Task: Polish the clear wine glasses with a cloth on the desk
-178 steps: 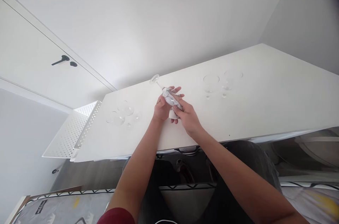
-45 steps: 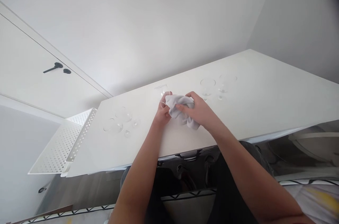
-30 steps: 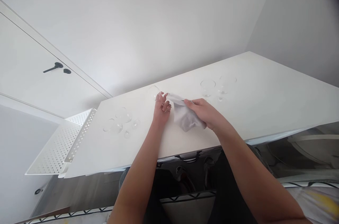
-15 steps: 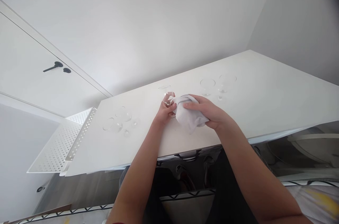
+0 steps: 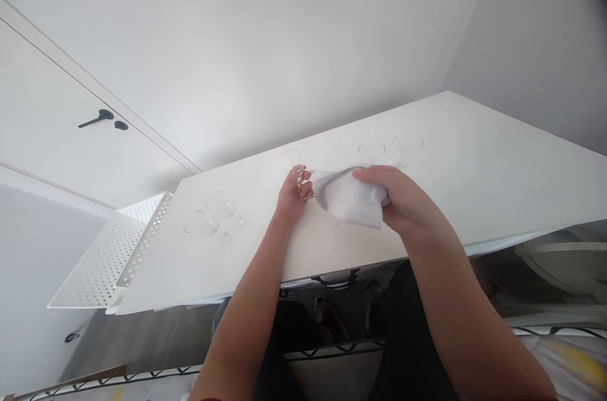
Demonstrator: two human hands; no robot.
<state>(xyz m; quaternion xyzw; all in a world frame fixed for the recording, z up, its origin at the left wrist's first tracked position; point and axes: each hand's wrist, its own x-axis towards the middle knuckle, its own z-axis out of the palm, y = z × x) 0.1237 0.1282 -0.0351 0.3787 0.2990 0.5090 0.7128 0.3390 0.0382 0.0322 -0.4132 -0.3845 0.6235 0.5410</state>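
My left hand (image 5: 294, 189) is closed around a clear stemmed glass (image 5: 290, 157) above the middle of the white table. The glass's rim points away toward the wall, and the fingers cover part of its lower end. To the right, my right hand (image 5: 391, 192) grips a white cloth (image 5: 351, 197) with the thumb on top. The cloth hangs loosely toward the left hand, its left edge close to the fingers but apart from the glass bowl.
Clear glasses stand on the white table (image 5: 497, 173): a left group (image 5: 208, 222) and a right group (image 5: 372, 149) behind my right hand. A white perforated panel (image 5: 104, 255) adjoins the table's left end. Behind rises a white wall (image 5: 284, 59); a door handle (image 5: 97, 117) is at left.
My right hand has drawn the cloth to the right, away from the glass, and the cloth has loosened and spread. My left hand still holds the glass, turned slightly.
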